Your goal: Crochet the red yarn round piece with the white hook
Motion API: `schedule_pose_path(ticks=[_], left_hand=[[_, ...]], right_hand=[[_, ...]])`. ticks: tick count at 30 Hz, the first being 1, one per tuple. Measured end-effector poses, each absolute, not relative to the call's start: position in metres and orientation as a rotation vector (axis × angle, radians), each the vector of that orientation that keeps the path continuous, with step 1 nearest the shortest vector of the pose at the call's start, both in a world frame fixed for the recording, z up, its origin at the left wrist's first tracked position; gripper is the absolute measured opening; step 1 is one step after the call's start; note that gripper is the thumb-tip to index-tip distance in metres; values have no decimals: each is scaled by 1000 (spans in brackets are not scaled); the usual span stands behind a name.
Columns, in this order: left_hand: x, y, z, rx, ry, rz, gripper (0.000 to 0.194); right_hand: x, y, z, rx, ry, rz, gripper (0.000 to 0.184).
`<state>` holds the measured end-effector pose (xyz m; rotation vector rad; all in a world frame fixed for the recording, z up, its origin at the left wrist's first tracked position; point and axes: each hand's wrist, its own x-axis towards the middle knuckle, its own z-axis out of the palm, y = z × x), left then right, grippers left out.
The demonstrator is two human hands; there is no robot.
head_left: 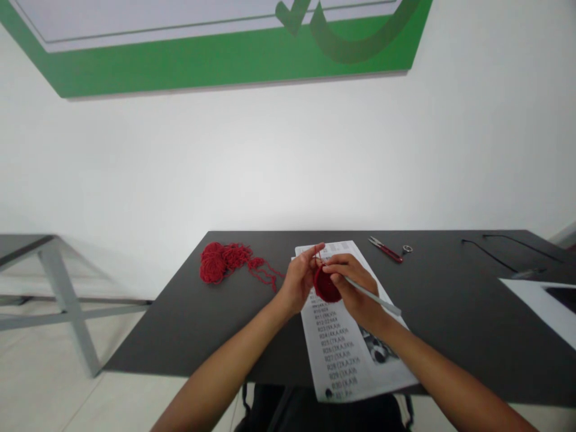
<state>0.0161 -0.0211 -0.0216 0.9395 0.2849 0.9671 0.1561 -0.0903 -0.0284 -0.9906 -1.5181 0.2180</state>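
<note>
Between my two hands is a small round piece of red crochet work. The fingers of my left hand pinch its left edge, and a red strand runs up over the raised index finger. My right hand is closed around a grey crochet hook, whose handle end points down to the right. The hook's tip meets the top edge of the work, partly hidden by my fingers. Beneath both hands lies a printed pattern sheet. To the left, a loose ball of red yarn trails a tangled strand towards my left hand.
Red-handled thread snips with a ring lie at the back right of the dark table. Further right are eyeglasses and a white sheet with a dark object on it. A white wall stands behind; another table is at left.
</note>
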Motion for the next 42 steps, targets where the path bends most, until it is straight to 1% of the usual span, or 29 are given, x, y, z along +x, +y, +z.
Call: schedule_pose_path(ticks=[4, 8, 14, 21, 27, 31, 37, 39, 42], left_hand=[[9, -16, -17, 1203, 303, 895, 87], [8, -19, -11, 1217, 358, 867, 88], [4, -19, -7, 1172, 348, 912, 99], [0, -15, -2, 1155, 297, 946, 106], [0, -13, -4, 1178, 221, 966, 110], [2, -13, -8, 1225, 203, 1016, 108], [1, -14, -7, 1344, 163, 1078, 97], [0, -13, -6, 1366, 145, 1094, 94], [0, -12, -6, 1372, 143, 1099, 89]], right_hand=[[157, -95, -19, -912, -1516, 278, 17], [165, -95, -11, -852, -1541, 364, 18], [175, -90, -8, -854, -1588, 461, 7], [175, -91, -10, -889, -1534, 510, 16], [173, -93, -17, -881, -1532, 470, 16], [166, -95, -21, -835, -1427, 531, 17], [147, -93, -20, -621, -1051, 913, 18], [142, -92, -19, -585, -963, 995, 19], [139, -91, -20, -574, -919, 1037, 20]])
